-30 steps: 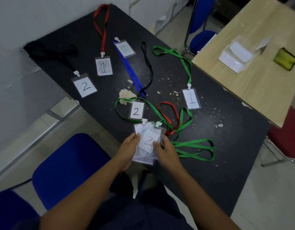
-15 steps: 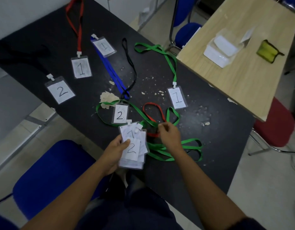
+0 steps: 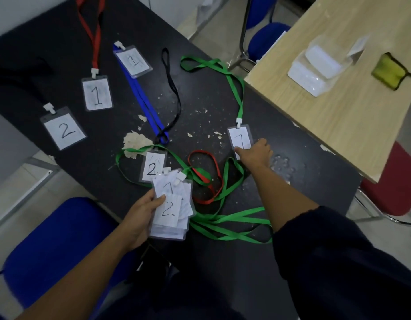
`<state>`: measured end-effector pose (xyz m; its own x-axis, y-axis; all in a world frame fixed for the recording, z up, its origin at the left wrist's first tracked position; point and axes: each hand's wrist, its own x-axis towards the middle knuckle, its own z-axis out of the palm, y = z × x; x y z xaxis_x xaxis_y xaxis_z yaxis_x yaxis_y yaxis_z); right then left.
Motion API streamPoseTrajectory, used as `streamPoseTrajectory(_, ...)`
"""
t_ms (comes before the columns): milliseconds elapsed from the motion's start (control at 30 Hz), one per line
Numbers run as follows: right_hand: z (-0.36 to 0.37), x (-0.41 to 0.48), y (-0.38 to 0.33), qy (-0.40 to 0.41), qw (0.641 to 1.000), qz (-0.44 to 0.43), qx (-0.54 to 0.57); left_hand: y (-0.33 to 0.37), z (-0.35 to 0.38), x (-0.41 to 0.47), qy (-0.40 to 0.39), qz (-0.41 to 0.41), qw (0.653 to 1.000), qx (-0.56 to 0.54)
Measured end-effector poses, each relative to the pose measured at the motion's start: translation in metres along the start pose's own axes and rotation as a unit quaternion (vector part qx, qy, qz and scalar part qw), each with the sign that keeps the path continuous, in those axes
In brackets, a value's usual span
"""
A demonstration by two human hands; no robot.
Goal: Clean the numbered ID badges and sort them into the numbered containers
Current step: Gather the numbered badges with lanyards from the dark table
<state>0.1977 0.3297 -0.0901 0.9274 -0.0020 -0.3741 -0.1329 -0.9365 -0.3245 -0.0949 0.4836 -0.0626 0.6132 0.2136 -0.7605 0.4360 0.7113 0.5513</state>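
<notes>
My left hand (image 3: 139, 218) grips a fanned stack of clear badges (image 3: 171, 207), with a "2" card on top and a "1" behind it, at the black table's (image 3: 280, 132) near edge. My right hand (image 3: 255, 153) reaches forward and pinches the lower end of a "1" badge (image 3: 240, 137) on a green lanyard (image 3: 234, 84). Lying flat on the table are a "2" badge (image 3: 64, 131), a "1" badge on a red lanyard (image 3: 97, 93), a "1" badge on a blue lanyard (image 3: 133, 61) and a "2" badge on a green lanyard (image 3: 152, 168).
Clear plastic containers (image 3: 315, 65) and a yellow cloth (image 3: 389, 71) sit on a wooden table (image 3: 338, 125) to the right. Torn paper scraps (image 3: 136, 144) litter the black table. Tangled green and red lanyards (image 3: 218, 197) lie by my hands. A blue chair (image 3: 61, 239) stands at lower left.
My right hand let go of the stack and moved forward-right to the "1" badge on the green lanyard. My left hand kept holding the stack.
</notes>
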Motion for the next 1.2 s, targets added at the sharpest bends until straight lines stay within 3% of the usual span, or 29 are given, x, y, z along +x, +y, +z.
streamPoseTrajectory(167,0.005,0.011,0.003,-0.041,0.999,0.024,0.0,0.005,0.0,0.003,0.0,0.005,1.0,-0.004)
streamPoseTrajectory(367,0.005,0.013,0.006,-0.066,0.987,0.013,0.148,0.007,-0.001,-0.002,0.009,0.008,1.0,-0.009)
streamPoseTrajectory(467,0.0,-0.006,-0.001,-0.094,0.941,0.031,0.325,0.006,-0.004,-0.007,0.018,0.008,1.0,-0.009)
streamPoseTrajectory(667,-0.023,-0.07,-0.011,-0.15,0.826,0.025,0.543,-0.001,-0.016,-0.019,0.031,-0.001,1.0,-0.001)
streamPoseTrajectory(933,0.002,-0.184,0.004,-0.321,0.8,0.01,0.507,-0.008,-0.023,-0.031,0.038,0.0,0.999,-0.02)
streamPoseTrajectory(1200,0.037,-0.236,0.018,-0.352,0.863,-0.06,0.358,-0.015,-0.027,-0.042,0.045,-0.004,0.999,-0.029)
